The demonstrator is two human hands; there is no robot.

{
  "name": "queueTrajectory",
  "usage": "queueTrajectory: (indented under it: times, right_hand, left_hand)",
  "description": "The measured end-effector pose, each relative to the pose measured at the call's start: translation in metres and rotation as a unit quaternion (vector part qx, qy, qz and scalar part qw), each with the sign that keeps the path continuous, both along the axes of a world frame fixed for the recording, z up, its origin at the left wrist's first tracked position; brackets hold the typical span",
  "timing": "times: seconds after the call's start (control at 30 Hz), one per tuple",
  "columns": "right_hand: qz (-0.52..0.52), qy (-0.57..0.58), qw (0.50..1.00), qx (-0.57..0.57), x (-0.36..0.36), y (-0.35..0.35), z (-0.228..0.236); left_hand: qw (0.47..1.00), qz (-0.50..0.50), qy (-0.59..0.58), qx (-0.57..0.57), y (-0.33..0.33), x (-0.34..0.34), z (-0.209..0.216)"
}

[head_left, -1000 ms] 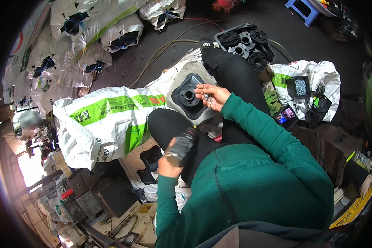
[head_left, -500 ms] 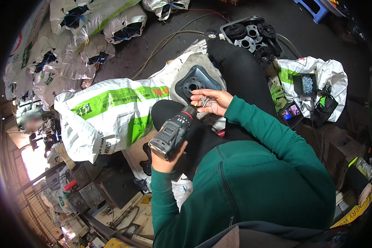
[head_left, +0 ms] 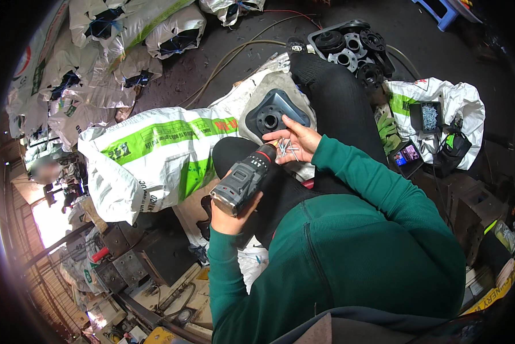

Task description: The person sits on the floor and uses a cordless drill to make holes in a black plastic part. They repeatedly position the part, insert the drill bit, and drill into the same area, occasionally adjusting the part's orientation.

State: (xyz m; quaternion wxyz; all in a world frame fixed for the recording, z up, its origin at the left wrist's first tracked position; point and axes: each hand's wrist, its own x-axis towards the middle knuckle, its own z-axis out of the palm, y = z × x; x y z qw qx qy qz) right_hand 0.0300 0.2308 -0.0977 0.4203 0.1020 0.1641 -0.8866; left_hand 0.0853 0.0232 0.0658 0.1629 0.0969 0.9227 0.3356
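Note:
My left hand (head_left: pixel 227 220) grips a grey and black cordless drill (head_left: pixel 243 182), its red-ringed chuck pointing up and right toward my other hand. Several silver screws (head_left: pixel 286 150) lie across the palm and fingers of my right hand (head_left: pixel 306 139), which is half curled with the palm up. The drill's tip is hidden beside those fingers. Just beyond them a dark, rounded-square part with a round hub (head_left: pixel 269 118) sits in a worn grey pad (head_left: pixel 249 106) at my legs. One right-hand finger reaches to the hub's edge; whether it touches, I cannot tell.
White and green woven sacks (head_left: pixel 154 155) lie to the left. Several black and grey hub parts (head_left: pixel 349 54) fill a tray at the far right. Nearer stand a box of screws (head_left: pixel 429 117), a lit phone (head_left: pixel 406 157) and green gloves (head_left: pixel 388 132). A hose (head_left: pixel 229 57) crosses the floor.
My right hand's fingers have shifted, one now extended toward the hub, and the screws lie more bunched. The drill stays in my left hand, nearly in place. The whole view has shifted slightly.

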Motion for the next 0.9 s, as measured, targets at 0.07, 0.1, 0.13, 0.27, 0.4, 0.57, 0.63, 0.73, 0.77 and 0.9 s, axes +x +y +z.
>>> queueTrajectory:
  times: [0.07,0.1,0.13,0.27,0.4,0.57,0.63,0.73,0.77,0.9]
  right_hand:
    - [0.004,0.001,1.0,-0.002,0.0,-0.001,0.0]
    - [0.004,-0.001,1.0,0.002,0.0,0.0,0.0]
    - [0.004,-0.004,1.0,0.006,0.0,-0.001,0.0]
    - [-0.013,-0.015,0.999,0.031,0.0,0.0,-0.001]
    - [-0.025,-0.014,0.999,0.039,0.001,0.001,-0.001]
    - [-0.036,-0.031,0.999,0.026,0.003,0.0,-0.001]
    - [-0.036,-0.048,0.998,0.022,0.004,-0.002,-0.001]
    - [-0.034,-0.058,0.998,0.016,0.005,-0.002,-0.001]
    - [-0.033,-0.059,0.998,0.012,0.006,-0.002,-0.001]
    - [-0.025,-0.084,0.996,-0.002,0.007,-0.003,-0.003]
  left_hand:
    - [1.0,-0.009,-0.02,-0.003,0.001,-0.003,-0.001]
    - [1.0,-0.016,-0.016,-0.006,0.001,-0.004,0.0]
    - [1.0,-0.023,-0.012,-0.009,0.001,-0.005,0.0]
    - [0.996,-0.062,0.064,-0.031,-0.005,-0.005,0.008]
    - [0.997,-0.04,0.059,-0.03,-0.01,-0.002,0.019]
    - [0.999,0.012,0.045,-0.011,-0.01,0.004,0.021]
    - [1.0,0.008,0.028,0.001,-0.012,0.004,0.019]
    - [0.999,0.004,0.036,0.001,-0.015,0.005,0.015]
    - [0.999,0.002,0.036,-0.007,-0.016,0.006,0.014]
    - [0.996,-0.043,0.069,-0.041,-0.021,0.005,0.011]
